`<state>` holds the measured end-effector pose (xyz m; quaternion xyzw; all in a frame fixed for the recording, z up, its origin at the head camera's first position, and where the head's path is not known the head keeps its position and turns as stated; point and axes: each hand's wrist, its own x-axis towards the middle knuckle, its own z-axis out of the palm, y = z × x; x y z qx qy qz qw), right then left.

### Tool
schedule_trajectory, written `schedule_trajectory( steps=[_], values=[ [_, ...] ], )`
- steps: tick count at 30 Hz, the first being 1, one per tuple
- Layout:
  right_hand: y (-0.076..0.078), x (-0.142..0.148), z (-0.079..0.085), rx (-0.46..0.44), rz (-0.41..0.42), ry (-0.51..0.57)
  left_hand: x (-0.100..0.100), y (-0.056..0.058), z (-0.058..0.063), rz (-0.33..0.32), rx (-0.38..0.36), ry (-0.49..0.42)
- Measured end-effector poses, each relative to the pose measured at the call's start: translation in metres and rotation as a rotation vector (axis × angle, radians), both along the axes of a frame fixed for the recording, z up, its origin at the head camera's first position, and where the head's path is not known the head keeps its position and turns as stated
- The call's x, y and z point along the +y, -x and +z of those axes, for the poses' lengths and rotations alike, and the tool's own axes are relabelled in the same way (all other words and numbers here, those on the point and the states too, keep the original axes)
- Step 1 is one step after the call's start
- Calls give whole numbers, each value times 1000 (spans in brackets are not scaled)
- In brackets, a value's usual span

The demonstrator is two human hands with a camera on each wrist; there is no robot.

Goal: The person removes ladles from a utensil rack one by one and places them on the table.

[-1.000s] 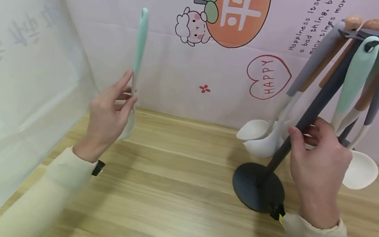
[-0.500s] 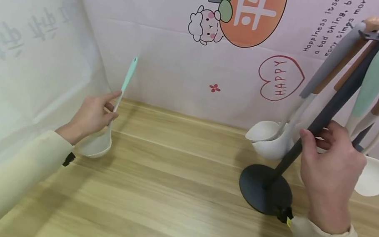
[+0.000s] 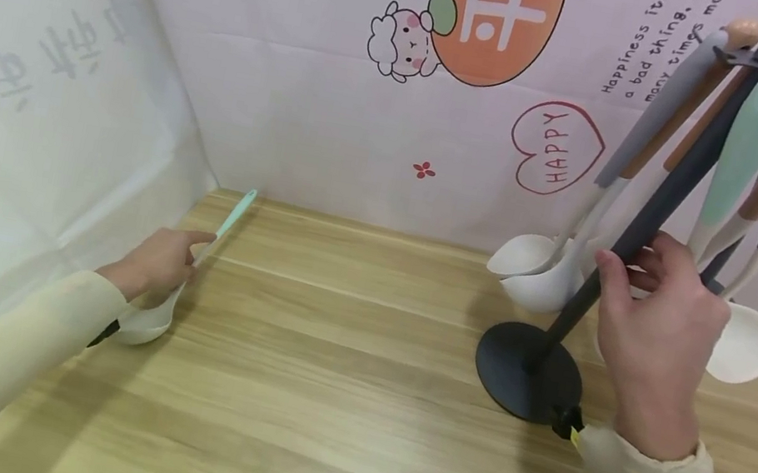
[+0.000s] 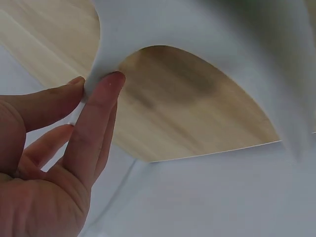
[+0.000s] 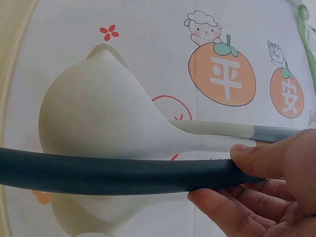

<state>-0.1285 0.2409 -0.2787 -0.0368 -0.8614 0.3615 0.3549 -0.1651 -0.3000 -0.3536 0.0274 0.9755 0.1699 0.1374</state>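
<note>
My left hand (image 3: 161,262) pinches the white neck of a ladle (image 3: 236,213) with a mint-green handle end, low over the left of the table. Its bowl points toward me, partly behind the wrist; whether it touches the wood I cannot tell. The left wrist view shows thumb and fingertips on the pale neck (image 4: 111,54). With curled fingers my right hand (image 3: 661,337) grips the dark pole of a utensil stand (image 3: 677,188), above its round black base (image 3: 528,373). Close up, the right wrist view has the pole (image 5: 98,173) between thumb and fingers.
Several utensils hang from the stand's top ring, with mint, grey and wooden handles. Among them are a grey-handled one (image 3: 664,109), a mint-handled one (image 3: 752,150) and a white bowl-shaped head (image 3: 748,346). A printed cloth (image 3: 321,133) rises behind the wooden table (image 3: 335,398).
The left hand has carried the ladle down and to the left, and its handle now leans lower. My right hand keeps its hold on the stand's pole; the view has shifted slightly.
</note>
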Motion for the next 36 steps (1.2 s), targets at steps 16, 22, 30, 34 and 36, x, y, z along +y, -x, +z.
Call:
schedule_trajectory(
  steps=[16, 22, 30, 34, 36],
  values=[
    [-1, 0, 2, -58, -13, -9, -7, 10, -7, 20, -44, 102],
    [-1, -2, 4, -59, -2, -22, -6, 10, -6, 19, -71, 109],
    [-1, -2, 4, -75, 3, -10, -7, 9, -2, 4, -94, 126],
    [-2, -2, 5, -83, 4, -14, -9, 9, 0, -16, -80, 130],
    [-3, -2, 5, -83, 3, -17, -10, 9, 1, -25, -70, 132]
  ],
)
